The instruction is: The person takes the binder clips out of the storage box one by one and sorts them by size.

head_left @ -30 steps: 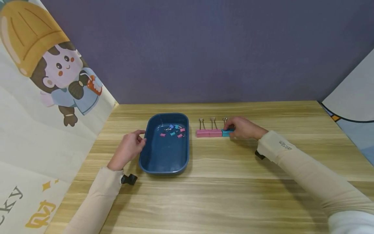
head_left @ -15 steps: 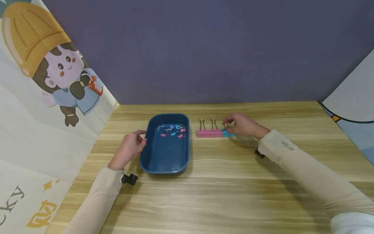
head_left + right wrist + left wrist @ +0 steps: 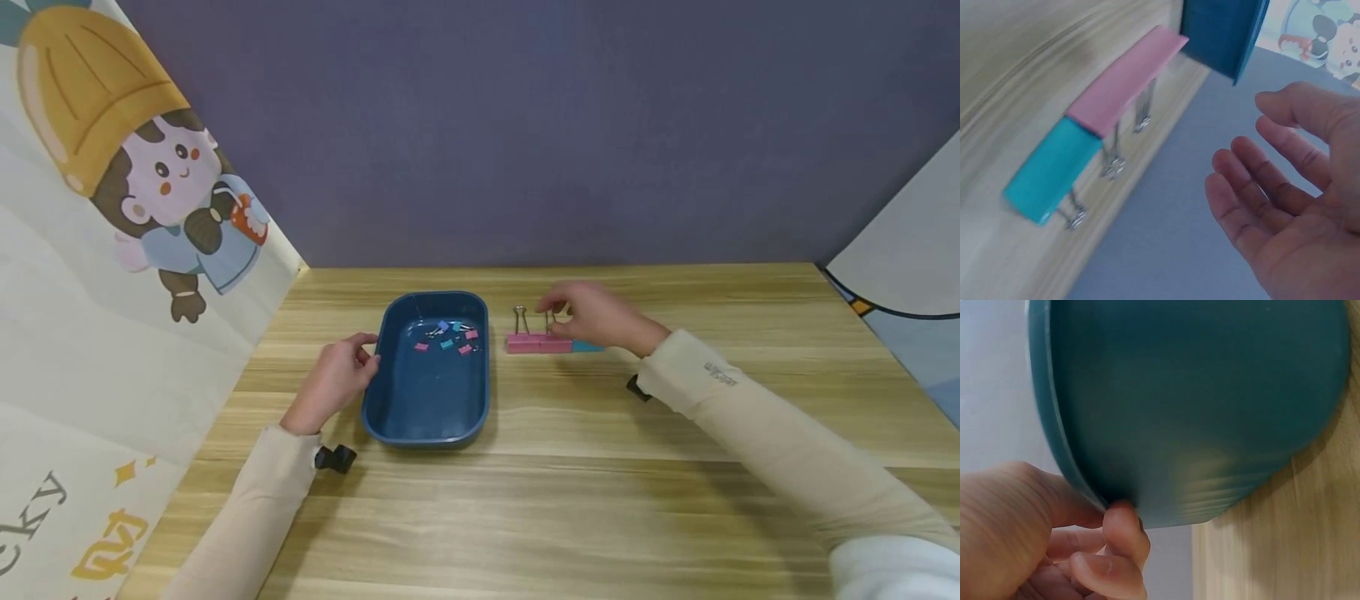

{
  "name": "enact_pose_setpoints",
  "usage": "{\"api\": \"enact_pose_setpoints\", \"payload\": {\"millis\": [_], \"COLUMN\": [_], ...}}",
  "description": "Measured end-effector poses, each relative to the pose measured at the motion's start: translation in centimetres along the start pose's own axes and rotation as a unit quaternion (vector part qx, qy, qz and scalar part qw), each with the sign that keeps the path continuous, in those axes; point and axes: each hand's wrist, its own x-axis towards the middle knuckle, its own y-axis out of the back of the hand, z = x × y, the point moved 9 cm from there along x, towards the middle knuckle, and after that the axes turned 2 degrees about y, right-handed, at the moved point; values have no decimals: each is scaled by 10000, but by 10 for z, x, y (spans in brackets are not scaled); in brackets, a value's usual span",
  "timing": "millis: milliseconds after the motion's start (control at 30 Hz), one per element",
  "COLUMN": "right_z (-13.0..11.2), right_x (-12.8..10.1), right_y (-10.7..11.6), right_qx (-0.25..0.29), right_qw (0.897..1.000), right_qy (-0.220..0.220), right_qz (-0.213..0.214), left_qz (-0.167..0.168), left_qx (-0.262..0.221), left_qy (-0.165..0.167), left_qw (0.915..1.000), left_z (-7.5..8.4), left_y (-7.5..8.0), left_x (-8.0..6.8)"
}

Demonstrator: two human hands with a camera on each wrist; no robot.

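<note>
Right of the tray point(image 3: 390, 417), at about its 3 o'clock, three clips lie end to end on the table point(image 3: 600, 500): two pink clips point(image 3: 537, 343) and one teal clip point(image 3: 587, 347) at the right end. Their long axis runs 9 to 3 o'clock, parallel to the far table edge, and their wire handles point toward 12, at the wall. Above the row's right end floats the right hand point(image 3: 592, 317), fingers loose and spread, holding nothing; the wrist view shows the palm clear of the clips point(image 3: 1094, 131). Over at 9 o'clock the left hand point(image 3: 333, 379) grips the tray's left rim point(image 3: 1079, 481), thumb and fingers curled round it. Small clips point(image 3: 448, 335) sit scattered in the tray's far end, pink and teal among them. Bare table runs from the row toward 6 o'clock and toward 3 o'clock; the wall lies close at 12.
</note>
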Motion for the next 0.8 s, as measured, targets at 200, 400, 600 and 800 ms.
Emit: {"api": "enact_pose_setpoints", "payload": {"millis": [200, 400, 600, 800], "right_z": [-23, -46, -63, -73], "right_x": [13, 28, 39, 49], "right_y": [-1, -6, -15, -29], "right_qx": [-151, -91, -133, -135], "right_qw": [9998, 9990, 9975, 9974], "right_qy": [141, 442, 695, 688], "right_qz": [58, 58, -24, -164], "left_qz": [-11, 16, 55, 95], "left_qx": [18, 18, 32, -7], "left_qy": [35, 55, 24, -43], "left_qw": [10000, 10000, 10000, 9999], "left_z": [-1, -1, -1, 0], "left_y": [0, 0, 0, 0], "left_x": [1, 0, 0, 1]}}
